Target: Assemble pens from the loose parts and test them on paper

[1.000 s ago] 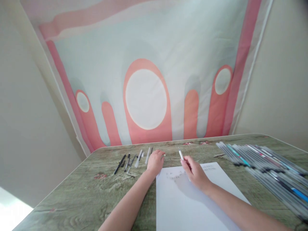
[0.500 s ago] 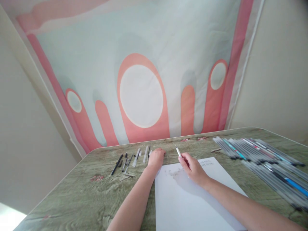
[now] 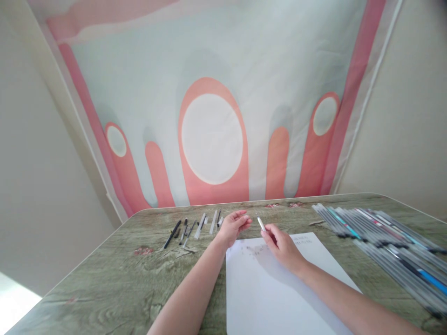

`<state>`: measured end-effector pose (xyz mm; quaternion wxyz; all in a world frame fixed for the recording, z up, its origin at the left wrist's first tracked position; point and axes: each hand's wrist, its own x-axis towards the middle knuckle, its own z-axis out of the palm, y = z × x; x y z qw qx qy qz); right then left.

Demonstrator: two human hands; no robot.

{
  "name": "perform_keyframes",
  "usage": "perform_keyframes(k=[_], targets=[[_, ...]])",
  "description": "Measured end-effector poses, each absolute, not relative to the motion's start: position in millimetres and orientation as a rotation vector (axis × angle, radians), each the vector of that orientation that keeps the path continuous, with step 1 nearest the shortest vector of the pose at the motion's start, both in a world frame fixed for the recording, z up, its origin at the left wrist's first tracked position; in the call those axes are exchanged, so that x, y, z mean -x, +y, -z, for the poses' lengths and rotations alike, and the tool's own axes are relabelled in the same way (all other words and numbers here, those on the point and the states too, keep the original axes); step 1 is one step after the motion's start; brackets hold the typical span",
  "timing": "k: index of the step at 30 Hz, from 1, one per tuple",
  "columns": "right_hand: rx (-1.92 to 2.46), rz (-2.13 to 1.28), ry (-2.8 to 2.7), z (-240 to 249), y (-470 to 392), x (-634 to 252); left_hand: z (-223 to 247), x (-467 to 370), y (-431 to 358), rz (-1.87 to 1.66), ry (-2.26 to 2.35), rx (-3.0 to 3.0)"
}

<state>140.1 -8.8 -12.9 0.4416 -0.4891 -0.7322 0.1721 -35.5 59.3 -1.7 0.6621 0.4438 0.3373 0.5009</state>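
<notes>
Over the upper part of a white sheet of paper (image 3: 265,298), my right hand (image 3: 281,245) is closed around a white pen (image 3: 260,223), whose tip points up and away. My left hand (image 3: 235,228) is just left of the pen, past the sheet's top left corner. Its fingers reach toward the pen tip without touching it, and whether something small is between them is too blurred to tell. Faint dark marks show along the top of the paper. Left of my left hand lie several pen parts, among them a black pen (image 3: 172,234) and clear tubes (image 3: 200,226).
Many clear pens and refills (image 3: 370,225) lie in rows on the right side of the wood-patterned table (image 3: 115,279). A blue pen (image 3: 432,280) is among them. Behind the table hangs a pink and grey cloth (image 3: 258,83).
My left hand has lifted off the table near the pen parts and moved right, toward the pen tip. My right hand still holds the pen. The view has shifted slightly.
</notes>
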Motion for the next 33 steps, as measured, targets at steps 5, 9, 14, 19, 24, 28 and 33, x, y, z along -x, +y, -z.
perform_keyframes(k=[5, 9, 14, 19, 24, 28, 33], targets=[[1.197, -0.433, -1.865, 14.3, -8.6, -139.6, 1.6, 35.8, 54.9, -1.063, 0.619, -0.878], [1.209, -0.438, -1.863, 15.7, -8.7, -139.8, 2.6, 37.1, 54.7, -1.067, 0.61, -0.882], [1.223, -0.441, -1.884, 15.4, -8.5, -139.9, 2.2, 38.7, 54.6, -1.065, 0.623, -0.934], [1.239, -0.434, -1.893, 15.0, -8.1, -139.7, -1.5, 39.8, 53.3, -1.037, 0.648, -1.012], [1.242, -0.415, -1.906, 13.8, -9.5, -139.4, -2.7, 40.3, 52.5, -1.023, 0.701, -1.084], [1.246, -0.407, -1.92, 12.6, -10.7, -139.6, -3.0, 40.5, 52.6, -1.028, 0.711, -1.11], [1.261, -0.368, -1.91, 12.4, -11.0, -139.6, -4.4, 40.9, 51.9, -1.013, 0.705, -1.114]])
